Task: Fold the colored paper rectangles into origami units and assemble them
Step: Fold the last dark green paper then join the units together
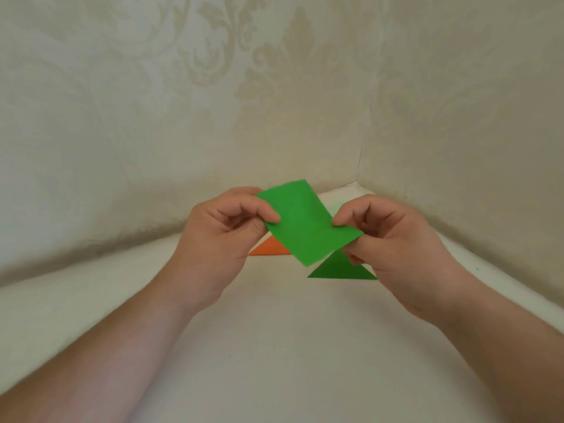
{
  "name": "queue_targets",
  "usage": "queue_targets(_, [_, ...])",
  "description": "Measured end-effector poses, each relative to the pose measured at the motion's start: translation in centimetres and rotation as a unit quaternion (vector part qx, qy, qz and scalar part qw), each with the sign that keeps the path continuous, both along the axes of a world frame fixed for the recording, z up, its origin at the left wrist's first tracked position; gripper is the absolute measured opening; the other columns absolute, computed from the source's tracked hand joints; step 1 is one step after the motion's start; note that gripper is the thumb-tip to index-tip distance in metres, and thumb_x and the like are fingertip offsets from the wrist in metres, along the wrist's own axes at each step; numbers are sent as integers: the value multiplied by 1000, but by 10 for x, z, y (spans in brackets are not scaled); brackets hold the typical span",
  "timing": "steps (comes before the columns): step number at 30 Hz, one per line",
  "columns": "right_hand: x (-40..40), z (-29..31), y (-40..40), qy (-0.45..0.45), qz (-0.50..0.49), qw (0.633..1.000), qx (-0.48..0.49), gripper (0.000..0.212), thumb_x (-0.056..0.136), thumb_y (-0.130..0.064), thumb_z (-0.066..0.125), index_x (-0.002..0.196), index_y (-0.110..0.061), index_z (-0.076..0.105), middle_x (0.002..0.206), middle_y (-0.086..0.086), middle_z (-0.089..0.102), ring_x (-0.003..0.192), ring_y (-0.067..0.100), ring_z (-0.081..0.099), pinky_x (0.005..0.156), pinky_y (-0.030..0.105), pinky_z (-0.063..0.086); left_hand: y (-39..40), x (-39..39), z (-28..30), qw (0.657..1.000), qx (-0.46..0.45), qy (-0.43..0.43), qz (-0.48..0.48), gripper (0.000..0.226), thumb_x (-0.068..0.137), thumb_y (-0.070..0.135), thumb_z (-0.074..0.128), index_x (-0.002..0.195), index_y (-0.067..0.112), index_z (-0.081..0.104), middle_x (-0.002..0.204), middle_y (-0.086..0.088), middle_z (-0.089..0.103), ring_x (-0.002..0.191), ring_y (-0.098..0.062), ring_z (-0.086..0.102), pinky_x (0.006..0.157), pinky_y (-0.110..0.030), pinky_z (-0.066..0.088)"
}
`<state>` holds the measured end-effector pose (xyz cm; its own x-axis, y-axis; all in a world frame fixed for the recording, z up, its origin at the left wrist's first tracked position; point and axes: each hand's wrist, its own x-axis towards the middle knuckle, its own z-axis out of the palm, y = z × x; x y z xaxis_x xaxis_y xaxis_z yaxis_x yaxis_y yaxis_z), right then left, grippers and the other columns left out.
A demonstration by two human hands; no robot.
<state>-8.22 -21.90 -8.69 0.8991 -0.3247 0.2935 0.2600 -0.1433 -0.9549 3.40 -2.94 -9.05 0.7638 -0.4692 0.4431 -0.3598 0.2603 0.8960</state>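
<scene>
- A flat green paper rectangle (306, 222) is held up in the air over a white table (274, 346), just below the middle of the view, tilted so one corner points to about 11 o'clock and the opposite corner to about 5 o'clock.
- The left hand (222, 236) comes in from 7 o'clock and pinches the rectangle's left edge, thumb on the near face and curled fingers behind the sheet.
- The right hand (393, 239) comes in from 4 o'clock and pinches the right edge near the rectangle's 4 o'clock corner, its fingers likewise curled round the paper.
- The two hands are apart, with the width of the sheet between them.
- An orange folded piece (270, 248) lies on the table at about 8 o'clock from the rectangle; only a triangular tip shows between the left hand and the sheet.
- A darker green triangle (340, 268) lies on the table at about 5 o'clock from the rectangle, partly under the right hand; it looks like a folded unit, though its layers cannot be made out.
- A pale green patch (334, 207) shows behind the rectangle's 2 o'clock side, too faint to identify.
- Cream patterned walls (213, 87) meet in a corner at 12 o'clock behind the table.
</scene>
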Motion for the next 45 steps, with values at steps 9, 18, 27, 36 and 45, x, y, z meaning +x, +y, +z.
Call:
queue_targets(9, [-3,-2,-6,-36,-42,994,-95,52,91,14,66,80,-36,78,94,1,79,89,35,75,84,63,59,2,-8,5,984,-71,112,-120,45,69,-7,46,86,17,81,93,-11,78,87,-24,74,73,-31,58])
queue_targets(18, [-6,-1,-6,-10,-19,992,-121,45,93,8,66,83,-34,80,96,-8,80,90,19,78,87,49,62,3,-10,7,988,-33,124,-90,67,76,-4,68,133,29,60,88,-8,75,79,-22,70,71,-30,58])
queue_targets(27, [-9,4,-6,-12,-10,997,-75,49,87,7,59,79,-35,82,92,16,73,80,30,63,63,23,50,6,-7,4,972,-50,167,-156,42,64,11,71,106,15,79,103,-13,76,90,-25,72,79,-35,59])
queue_targets(36, [-5,-2,-1,-53,15,998,-31,20,77,-10,77,80,-31,79,89,27,69,76,44,64,74,62,56,-1,-16,0,986,59,107,-113,36,80,-11,76,104,16,78,103,-11,79,91,-23,75,76,-31,60])
queue_targets(45, [-2,-9,-7,-31,36,991,-126,58,72,7,49,93,-39,78,112,-5,69,95,29,64,75,62,52,-5,-11,-2,982,80,163,-46,30,91,-8,66,116,8,71,106,-12,79,95,-26,77,79,-36,63])
